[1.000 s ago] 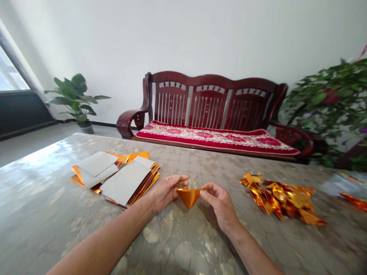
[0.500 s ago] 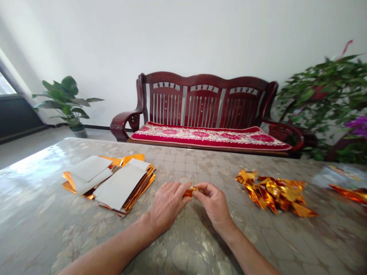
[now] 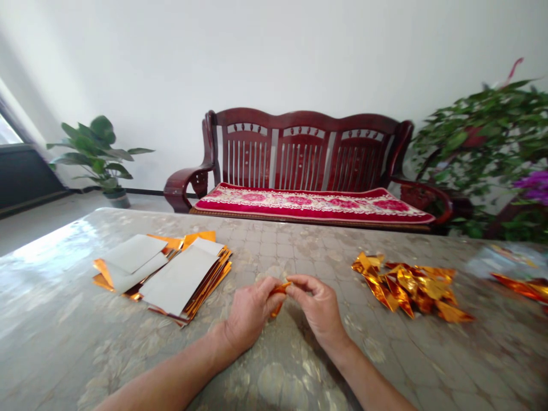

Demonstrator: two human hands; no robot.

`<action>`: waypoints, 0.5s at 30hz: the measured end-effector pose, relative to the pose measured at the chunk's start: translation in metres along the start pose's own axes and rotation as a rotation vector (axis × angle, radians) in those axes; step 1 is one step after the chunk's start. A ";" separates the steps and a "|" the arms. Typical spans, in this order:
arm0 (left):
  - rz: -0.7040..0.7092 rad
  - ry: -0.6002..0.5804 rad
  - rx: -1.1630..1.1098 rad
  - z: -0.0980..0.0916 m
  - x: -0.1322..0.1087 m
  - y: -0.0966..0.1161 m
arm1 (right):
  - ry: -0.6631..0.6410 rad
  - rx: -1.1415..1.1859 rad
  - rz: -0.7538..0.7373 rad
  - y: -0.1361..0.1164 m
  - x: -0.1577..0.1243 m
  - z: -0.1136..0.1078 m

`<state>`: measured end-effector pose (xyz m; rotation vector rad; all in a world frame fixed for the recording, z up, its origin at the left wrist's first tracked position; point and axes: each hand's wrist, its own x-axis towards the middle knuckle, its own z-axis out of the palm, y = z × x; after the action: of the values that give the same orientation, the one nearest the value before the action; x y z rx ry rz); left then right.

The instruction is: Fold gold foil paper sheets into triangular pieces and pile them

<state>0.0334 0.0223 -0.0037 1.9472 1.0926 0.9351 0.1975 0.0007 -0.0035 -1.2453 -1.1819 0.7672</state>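
Note:
My left hand (image 3: 249,311) and my right hand (image 3: 319,308) meet just above the table, fingers pinched together on a small folded piece of gold foil paper (image 3: 279,292). Only a sliver of the foil shows between the fingertips. To the left lies a stack of flat foil sheets (image 3: 171,275), white side up with gold edges. To the right sits a heap of folded gold foil pieces (image 3: 409,288).
The table (image 3: 274,365) has a glossy patterned cover. Behind it stands a dark red wooden bench (image 3: 306,165) with a red cushion. Potted plants stand at the far left (image 3: 96,151) and right (image 3: 492,148). More foil (image 3: 520,285) lies at the table's right edge.
The foil piece was a spread triangle held between both hands; the hands have come together and it is now folded small, mostly hidden in the fingers. The view shifted slightly right.

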 end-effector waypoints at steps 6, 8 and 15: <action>-0.100 -0.013 -0.198 0.006 0.002 -0.003 | -0.068 -0.021 -0.074 0.001 0.001 -0.004; -0.126 -0.047 -0.277 0.008 0.003 -0.002 | -0.086 -0.023 -0.082 0.001 0.000 -0.005; -0.198 -0.196 -0.541 0.005 0.003 0.005 | -0.083 -0.089 -0.145 -0.008 -0.001 -0.006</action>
<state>0.0411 0.0217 -0.0010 1.4252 0.7982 0.8081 0.2018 -0.0038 0.0042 -1.1955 -1.3711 0.6703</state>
